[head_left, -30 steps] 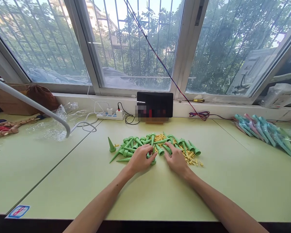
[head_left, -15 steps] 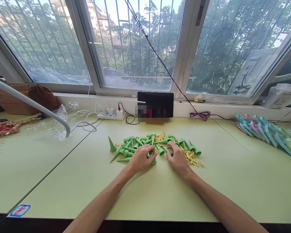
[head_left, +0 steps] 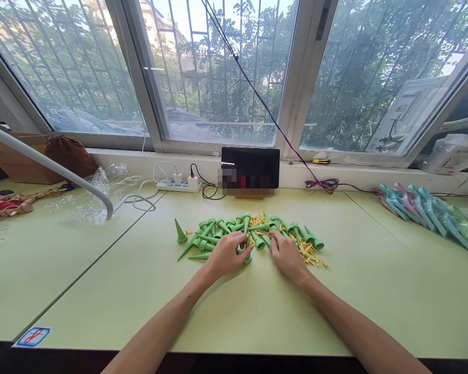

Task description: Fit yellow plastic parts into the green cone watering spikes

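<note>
My left hand [head_left: 226, 253] is closed around a green plastic spike [head_left: 248, 258], which stands upright with its wide ringed base down on the table. Its upper part is partly covered by my fingers. Close by on the right, my right hand [head_left: 287, 255] has its fingers curled together at the pile's near edge, beside a green spike [head_left: 267, 241]. Whatever lies between those fingertips is hidden. Around both hands spread many green spikes [head_left: 206, 246], lying at various angles. Small yellow plastic pieces [head_left: 307, 253] are heaped among them, mostly by my right hand.
One green spike [head_left: 180, 232] stands apart at left. Behind the pile a dark tablet [head_left: 250, 169] leans on a stand near a power strip [head_left: 179, 185]. A white curved tube [head_left: 54, 166] crosses the left side. Blue and pink plastic items [head_left: 425, 208] lie at right.
The fingers of my right hand have drawn closer together at the pile's edge. My left hand keeps its hold on the spike, almost unmoved.
</note>
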`<state>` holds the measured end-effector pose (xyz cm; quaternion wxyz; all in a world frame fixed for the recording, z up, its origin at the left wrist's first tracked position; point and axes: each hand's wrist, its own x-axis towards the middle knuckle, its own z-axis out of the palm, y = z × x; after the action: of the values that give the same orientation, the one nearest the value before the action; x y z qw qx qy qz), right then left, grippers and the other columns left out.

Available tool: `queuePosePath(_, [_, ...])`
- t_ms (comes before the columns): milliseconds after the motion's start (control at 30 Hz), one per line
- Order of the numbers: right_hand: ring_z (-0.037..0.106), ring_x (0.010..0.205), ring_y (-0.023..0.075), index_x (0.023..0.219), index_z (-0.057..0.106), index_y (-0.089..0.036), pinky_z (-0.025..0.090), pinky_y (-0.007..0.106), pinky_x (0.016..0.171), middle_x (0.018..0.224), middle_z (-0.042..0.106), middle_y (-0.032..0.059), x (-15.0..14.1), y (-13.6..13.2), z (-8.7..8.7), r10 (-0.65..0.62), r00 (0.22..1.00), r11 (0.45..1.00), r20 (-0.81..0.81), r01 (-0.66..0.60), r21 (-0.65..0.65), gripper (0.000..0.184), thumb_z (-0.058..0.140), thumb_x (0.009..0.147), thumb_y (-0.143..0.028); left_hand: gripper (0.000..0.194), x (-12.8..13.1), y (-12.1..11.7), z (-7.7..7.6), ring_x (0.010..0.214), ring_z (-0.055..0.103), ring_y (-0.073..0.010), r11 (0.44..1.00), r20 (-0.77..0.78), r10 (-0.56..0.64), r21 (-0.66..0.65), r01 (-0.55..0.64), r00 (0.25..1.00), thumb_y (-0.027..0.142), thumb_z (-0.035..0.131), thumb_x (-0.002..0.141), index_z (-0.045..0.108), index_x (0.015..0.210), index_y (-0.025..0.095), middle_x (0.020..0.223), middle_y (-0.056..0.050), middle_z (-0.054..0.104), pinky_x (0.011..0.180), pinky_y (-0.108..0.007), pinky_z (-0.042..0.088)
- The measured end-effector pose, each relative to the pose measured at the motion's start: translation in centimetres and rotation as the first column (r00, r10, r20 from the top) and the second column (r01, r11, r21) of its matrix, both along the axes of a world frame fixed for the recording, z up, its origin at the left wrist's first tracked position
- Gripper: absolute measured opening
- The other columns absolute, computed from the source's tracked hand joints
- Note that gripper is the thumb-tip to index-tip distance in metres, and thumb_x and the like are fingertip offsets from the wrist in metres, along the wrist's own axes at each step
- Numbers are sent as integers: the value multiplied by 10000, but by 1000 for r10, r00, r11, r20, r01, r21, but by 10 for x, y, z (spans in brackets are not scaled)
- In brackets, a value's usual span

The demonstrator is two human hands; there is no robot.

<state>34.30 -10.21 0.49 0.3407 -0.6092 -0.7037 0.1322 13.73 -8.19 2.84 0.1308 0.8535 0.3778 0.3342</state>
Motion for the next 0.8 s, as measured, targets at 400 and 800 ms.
queuePosePath(400, [696,794,225,1017,670,-173,471,282,755,877,745,75,7,1,5,-10,999,1000,33,10,18,243,447,925,-192,246,-1,0,-1,620,459,-134,1000,-17,6,-15,-6,1000,281,535,893,478,673,187,660,11,511,580,-260,343])
queuePosePath(800, [710,900,219,1023,681,-189,476,281,830,926,766,50,14,3,5,22,1000,996,-9,-22,-84,328,479,815,-35,276,0,-1,1,616,444,-129,1000,-27,3,-15,-3,1000,288,534,901,441,661,188,657,16,495,576,-256,326])
